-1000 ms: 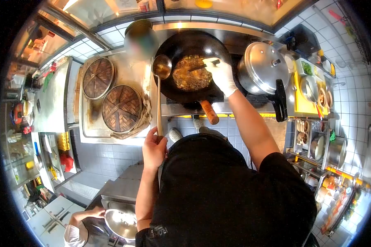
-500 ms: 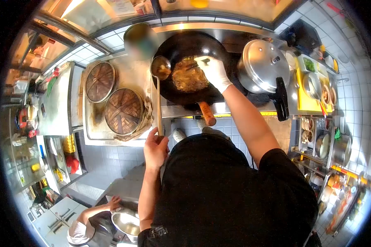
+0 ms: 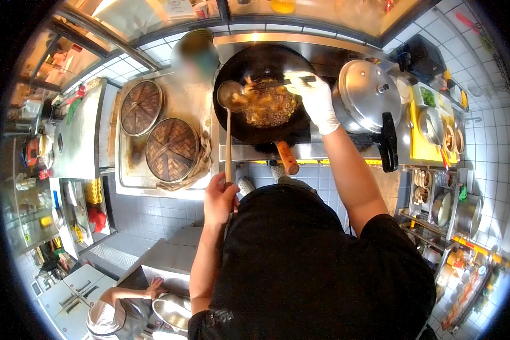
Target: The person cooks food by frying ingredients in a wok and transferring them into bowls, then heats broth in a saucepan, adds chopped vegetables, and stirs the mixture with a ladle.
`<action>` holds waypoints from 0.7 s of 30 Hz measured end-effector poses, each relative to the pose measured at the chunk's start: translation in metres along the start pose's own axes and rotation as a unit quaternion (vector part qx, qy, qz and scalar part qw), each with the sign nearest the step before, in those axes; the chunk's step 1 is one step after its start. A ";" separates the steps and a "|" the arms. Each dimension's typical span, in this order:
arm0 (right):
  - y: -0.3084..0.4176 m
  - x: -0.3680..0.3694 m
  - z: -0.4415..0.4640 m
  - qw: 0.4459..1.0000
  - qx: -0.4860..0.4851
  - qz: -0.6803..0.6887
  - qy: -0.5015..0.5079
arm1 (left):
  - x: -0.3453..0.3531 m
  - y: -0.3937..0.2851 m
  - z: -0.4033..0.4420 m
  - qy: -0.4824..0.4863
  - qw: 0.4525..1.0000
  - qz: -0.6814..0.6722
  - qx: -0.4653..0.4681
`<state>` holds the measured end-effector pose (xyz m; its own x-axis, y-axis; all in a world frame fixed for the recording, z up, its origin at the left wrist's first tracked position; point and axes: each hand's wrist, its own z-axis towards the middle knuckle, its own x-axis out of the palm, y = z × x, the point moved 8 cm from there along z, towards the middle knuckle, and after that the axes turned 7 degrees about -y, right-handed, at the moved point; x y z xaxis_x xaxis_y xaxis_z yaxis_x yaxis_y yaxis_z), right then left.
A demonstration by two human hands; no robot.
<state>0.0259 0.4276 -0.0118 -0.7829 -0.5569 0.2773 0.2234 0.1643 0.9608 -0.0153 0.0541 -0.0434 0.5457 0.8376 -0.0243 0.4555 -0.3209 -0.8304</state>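
A dark wok (image 3: 238, 127) with an orange-brown handle holds bubbling brown food (image 3: 275, 107). My right hand (image 3: 316, 99), in a white glove, is closed around a dark, slim utensil (image 3: 307, 79) over the wok's right side. The far end of that utensil is hard to make out. My bare left hand (image 3: 220, 199) grips the long wooden handle of a ladle (image 3: 228, 141). The ladle's metal bowl reaches over the wok's left side, where brown food touches or overlaps its edge.
Two woven steamer lids (image 3: 172, 150) lie on a tray at the left. A pressure cooker (image 3: 364, 93) stands right of the wok, its black handle toward me. Beyond it are ingredient bowls on a yellow board (image 3: 418, 148). Another person (image 3: 110, 314) is at lower left beside a metal bowl (image 3: 173, 310).
The ladle and my left hand have shifted right, its bowl now further over the wok. My gloved hand has moved right, and the food has been spread toward the ladle.
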 end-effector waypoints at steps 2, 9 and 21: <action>0.011 0.020 -0.008 0.997 0.006 -0.029 0.066 | 0.005 -0.004 0.003 0.011 0.997 -0.064 -0.039; 0.001 0.010 0.014 0.933 -0.133 -0.328 0.067 | 0.009 -0.002 0.009 0.027 0.981 -0.185 -0.052; -0.026 -0.003 0.019 0.929 -0.088 -0.360 0.011 | -0.002 -0.011 0.002 0.006 0.991 -0.129 -0.027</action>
<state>0.0110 0.4404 -0.0372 -0.7542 -0.4873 -0.4401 -0.2614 -0.3920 0.8820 -0.0226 0.0570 -0.0347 0.4142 0.8898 0.1918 0.6177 -0.1200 -0.7772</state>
